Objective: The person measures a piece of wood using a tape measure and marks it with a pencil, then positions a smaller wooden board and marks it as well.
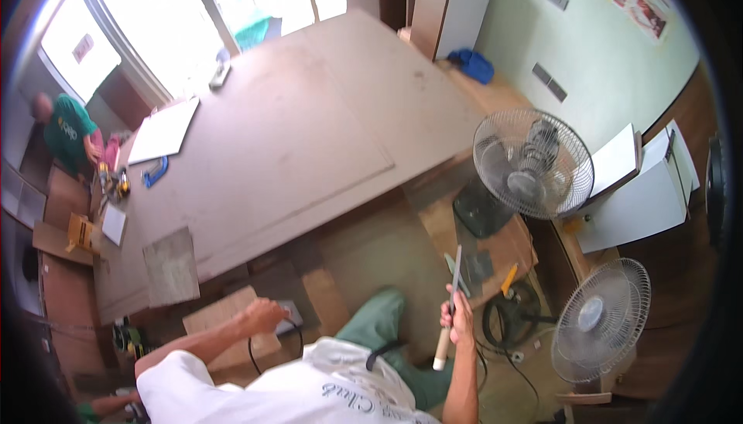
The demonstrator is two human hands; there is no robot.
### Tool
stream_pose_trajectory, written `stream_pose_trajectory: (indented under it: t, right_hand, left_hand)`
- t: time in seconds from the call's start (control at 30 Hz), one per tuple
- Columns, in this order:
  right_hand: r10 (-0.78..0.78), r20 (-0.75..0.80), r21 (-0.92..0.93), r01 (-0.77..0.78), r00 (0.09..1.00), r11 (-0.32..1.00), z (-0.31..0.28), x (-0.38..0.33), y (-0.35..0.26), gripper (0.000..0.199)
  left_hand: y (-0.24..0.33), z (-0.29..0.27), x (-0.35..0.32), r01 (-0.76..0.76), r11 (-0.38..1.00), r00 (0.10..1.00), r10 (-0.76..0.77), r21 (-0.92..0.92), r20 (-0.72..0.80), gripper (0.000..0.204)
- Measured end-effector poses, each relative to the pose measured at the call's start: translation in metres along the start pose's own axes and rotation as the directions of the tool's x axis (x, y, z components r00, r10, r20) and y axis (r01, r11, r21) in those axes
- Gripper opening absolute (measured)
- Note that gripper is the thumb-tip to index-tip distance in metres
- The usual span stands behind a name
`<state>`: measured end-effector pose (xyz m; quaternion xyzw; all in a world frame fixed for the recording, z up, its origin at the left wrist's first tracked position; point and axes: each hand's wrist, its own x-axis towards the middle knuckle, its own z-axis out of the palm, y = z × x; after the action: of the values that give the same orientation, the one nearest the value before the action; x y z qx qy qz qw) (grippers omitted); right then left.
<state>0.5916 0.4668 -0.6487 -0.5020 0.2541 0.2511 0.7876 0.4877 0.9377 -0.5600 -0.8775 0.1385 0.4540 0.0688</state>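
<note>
My right hand point(462, 319) is closed around a file point(443, 349), gripping it near where the grey blade meets the pale wooden handle. Its narrow blade points up and away from me; the light-coloured handle end hangs below my fist. My left hand point(265, 315) is curled in front of my body, above a light wooden board point(224, 315). What its fingers hold, if anything, is hidden. Beside it lie a small pale box point(289, 313) and a looping black cable point(252, 358).
A large brown worktable point(309, 122) fills the middle, with a blue clamp point(155, 171) and a white panel point(164, 131) on it. Two fans point(534, 164) stand at right. A yellow-handled cutter point(509, 278) lies near my right hand. A person in green point(71, 133) stands at far left.
</note>
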Motion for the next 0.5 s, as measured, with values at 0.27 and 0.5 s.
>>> stream_pose_trajectory:
  t: [0.27, 0.5]
  right_hand:
    - [0.138, -0.037, 0.034, -0.137, 0.99, 0.99, -0.007, -0.01, -0.003, 0.04]
    - [0.208, -0.128, -0.124, -0.224, 0.97, 0.967, -0.007, 0.004, -0.045, 0.04]
  left_hand:
    - [0.036, 0.036, -0.006, 0.041, 0.99, 0.989, -0.06, -0.135, -0.138, 0.026]
    - [0.083, -0.075, -0.022, -0.305, 0.797, 0.951, 0.28, -0.522, -0.128, 0.04]
